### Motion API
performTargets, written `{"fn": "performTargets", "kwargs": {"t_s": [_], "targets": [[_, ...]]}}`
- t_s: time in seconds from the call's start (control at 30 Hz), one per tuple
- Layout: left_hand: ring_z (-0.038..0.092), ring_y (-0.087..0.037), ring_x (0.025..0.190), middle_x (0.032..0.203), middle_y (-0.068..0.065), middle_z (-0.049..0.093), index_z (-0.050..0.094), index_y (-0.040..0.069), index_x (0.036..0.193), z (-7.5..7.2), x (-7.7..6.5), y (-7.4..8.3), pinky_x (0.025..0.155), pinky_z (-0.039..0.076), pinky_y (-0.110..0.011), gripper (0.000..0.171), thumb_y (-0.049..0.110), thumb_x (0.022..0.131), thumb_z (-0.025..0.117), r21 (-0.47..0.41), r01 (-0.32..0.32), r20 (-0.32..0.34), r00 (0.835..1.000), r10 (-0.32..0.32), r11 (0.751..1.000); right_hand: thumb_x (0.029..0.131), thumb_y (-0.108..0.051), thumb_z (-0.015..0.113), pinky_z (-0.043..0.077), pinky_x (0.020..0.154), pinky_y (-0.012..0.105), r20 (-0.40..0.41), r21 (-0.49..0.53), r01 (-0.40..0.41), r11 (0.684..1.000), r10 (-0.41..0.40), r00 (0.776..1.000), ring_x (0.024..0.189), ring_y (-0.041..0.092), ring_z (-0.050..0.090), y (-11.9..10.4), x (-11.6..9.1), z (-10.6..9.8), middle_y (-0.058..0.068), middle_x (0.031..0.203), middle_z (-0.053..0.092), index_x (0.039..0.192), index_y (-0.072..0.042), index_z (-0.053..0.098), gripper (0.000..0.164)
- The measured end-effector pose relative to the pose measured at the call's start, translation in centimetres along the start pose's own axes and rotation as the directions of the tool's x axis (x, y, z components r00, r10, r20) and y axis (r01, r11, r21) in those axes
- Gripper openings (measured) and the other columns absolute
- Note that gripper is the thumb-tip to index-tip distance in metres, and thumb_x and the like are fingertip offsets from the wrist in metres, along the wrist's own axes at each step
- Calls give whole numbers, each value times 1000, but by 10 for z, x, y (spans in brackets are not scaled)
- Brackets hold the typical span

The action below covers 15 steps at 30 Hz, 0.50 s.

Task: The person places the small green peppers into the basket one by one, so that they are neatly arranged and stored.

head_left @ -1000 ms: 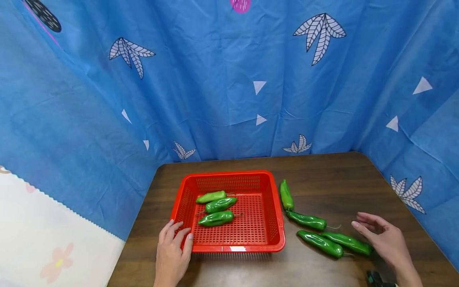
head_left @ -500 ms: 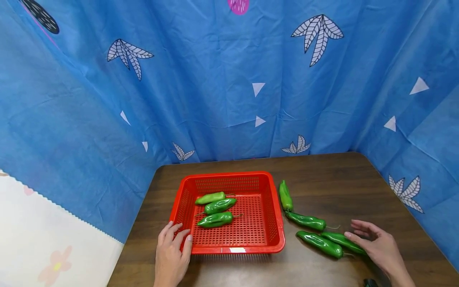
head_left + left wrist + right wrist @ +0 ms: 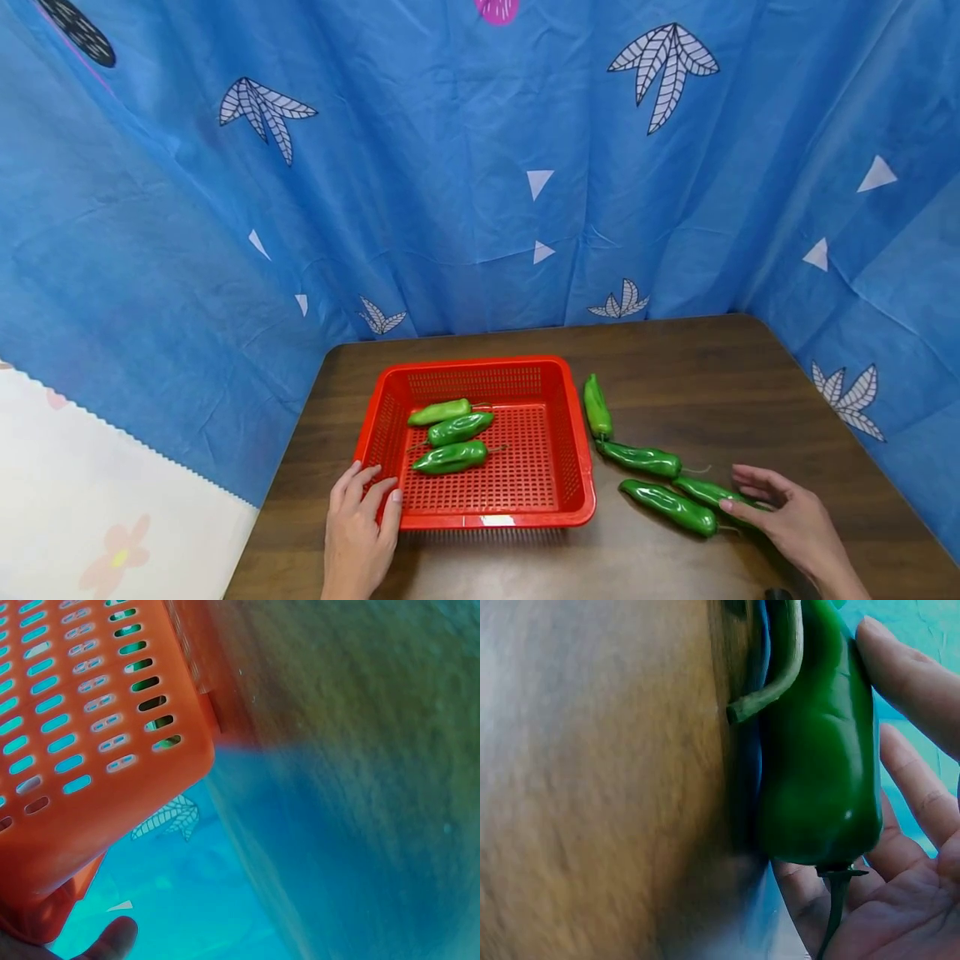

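My left hand [image 3: 360, 529] rests its relaxed fingers at the front left corner of a red plastic basket [image 3: 495, 521]. Three green peppers lie inside it, one lighter than the others, the nearest [image 3: 450, 457] being glossy dark green. In the left wrist view, the basket's slotted wall [image 3: 97, 802] fills the upper left, with a thumb tip [image 3: 120, 934] below. On the right, my right hand [image 3: 798, 529] reaches over a dark green pepper [image 3: 705, 491], thumb on the near side, fingers on the far side. The right wrist view shows this pepper [image 3: 821, 772] close beside the loosely spread fingers.
Beside the held-over pepper lies another dark green pepper [image 3: 671, 507]. Behind these are a third dark pepper [image 3: 641, 460] and a lighter upright-lying one [image 3: 597, 408] along the basket's right side. Blue patterned curtains [image 3: 480, 167] surround the brown wooden table [image 3: 697, 375].
My right hand has moved left and down onto the far right pepper, which has shifted slightly. The left hand and the basket stay in place.
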<state>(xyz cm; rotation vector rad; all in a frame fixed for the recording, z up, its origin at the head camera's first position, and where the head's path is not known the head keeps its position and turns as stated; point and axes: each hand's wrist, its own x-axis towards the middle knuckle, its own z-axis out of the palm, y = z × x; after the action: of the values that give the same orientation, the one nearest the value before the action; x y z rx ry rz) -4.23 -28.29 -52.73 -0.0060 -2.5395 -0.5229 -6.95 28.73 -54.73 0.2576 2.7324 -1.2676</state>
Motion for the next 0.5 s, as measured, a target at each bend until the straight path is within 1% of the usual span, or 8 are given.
{"fn": "performTargets", "kwargs": {"t_s": [0.1,0.17,0.23,0.3,0.37,0.4,0.5], "targets": [[45,-34,134,120,-12,67,78,8,98,0,0,0,111,36,-55,21,25,90,69,-2,1,-2,1000,-1,1000,79,-59,76,56,77,21,8,-14,25,1000,-25,1000,84,-26,45,0,-1,-1,25,138,58,145,-6,50,88],[45,-34,134,120,-12,67,78,8,98,0,1,0,110,36,-55,20,25,90,70,-3,-3,-8,1000,3,1000,79,-58,77,56,76,22,14,-30,25,999,-25,1000,84,-24,46,0,-1,-1,25,137,58,144,-6,51,87],[45,-33,134,120,-12,67,78,8,98,0,1,-1,111,35,-55,20,25,90,69,-3,-6,-10,1000,6,1000,78,-58,77,56,76,23,23,-48,17,999,-16,1000,88,-15,53,1,0,0,25,136,59,144,-6,51,87],[45,-34,134,120,-12,67,78,8,98,0,2,-1,110,36,-55,20,24,90,70,-5,-13,-15,1000,13,1000,78,-59,77,56,76,25,32,-64,8,998,-6,999,92,-2,59,2,0,0,25,134,59,144,-6,52,89],[45,-34,134,120,-12,67,78,8,99,0,2,0,110,36,-56,20,24,90,70,-5,-9,-11,1000,9,1000,77,-61,77,55,75,27,39,-79,-1,997,4,999,95,12,63,3,1,0,25,133,60,143,-6,53,89],[45,-34,134,121,-12,66,78,9,99,0,2,0,111,36,-56,20,25,90,69,-4,-8,-8,1000,8,1000,77,-61,77,55,75,29,45,-82,-6,997,10,999,97,18,64,3,1,0,26,133,59,143,-6,53,89],[45,-34,134,121,-12,66,78,9,100,0,1,1,111,36,-56,21,25,90,69,-5,-9,-3,1000,9,1000,78,-62,76,55,75,34,62,-94,-22,995,28,998,100,29,64,3,1,-1,31,134,56,141,-5,55,87]]}}
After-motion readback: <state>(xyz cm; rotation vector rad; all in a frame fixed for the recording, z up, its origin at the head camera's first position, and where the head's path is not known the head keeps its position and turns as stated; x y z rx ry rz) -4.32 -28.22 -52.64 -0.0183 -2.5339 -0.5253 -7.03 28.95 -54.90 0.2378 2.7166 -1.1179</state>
